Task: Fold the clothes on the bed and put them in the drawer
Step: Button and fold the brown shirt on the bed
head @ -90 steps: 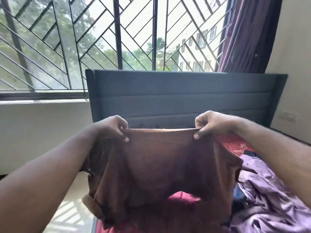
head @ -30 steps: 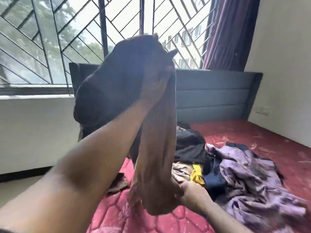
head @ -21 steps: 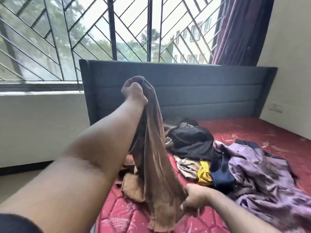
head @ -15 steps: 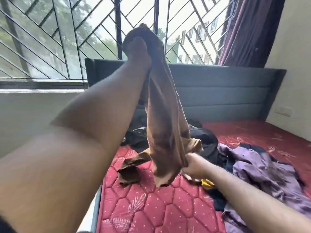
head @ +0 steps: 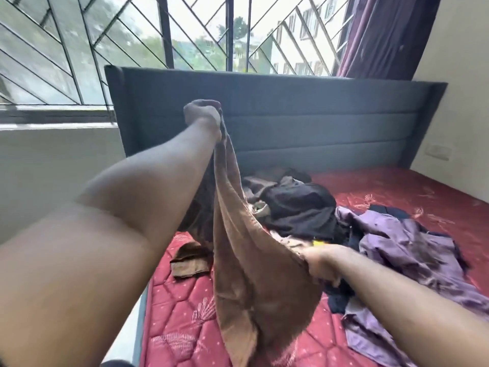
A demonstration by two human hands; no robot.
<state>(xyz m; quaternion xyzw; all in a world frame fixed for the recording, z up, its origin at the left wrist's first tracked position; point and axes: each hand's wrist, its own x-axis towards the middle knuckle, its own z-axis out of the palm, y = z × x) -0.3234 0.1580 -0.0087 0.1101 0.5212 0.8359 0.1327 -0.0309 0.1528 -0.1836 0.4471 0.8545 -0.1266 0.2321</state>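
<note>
Bare red quilted mattress lies open at lower centre, bounded by the grey headboard above and a clothes pile at right. Left hand, upper centre, has its grip clamped on the top of the brown garment; right hand, lower right, grips its side edge. The garment hangs bunched lengthwise above the mattress, one sleeve resting on it.

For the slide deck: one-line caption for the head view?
Left hand and right hand hold a brown garment stretched above the bed.
</note>
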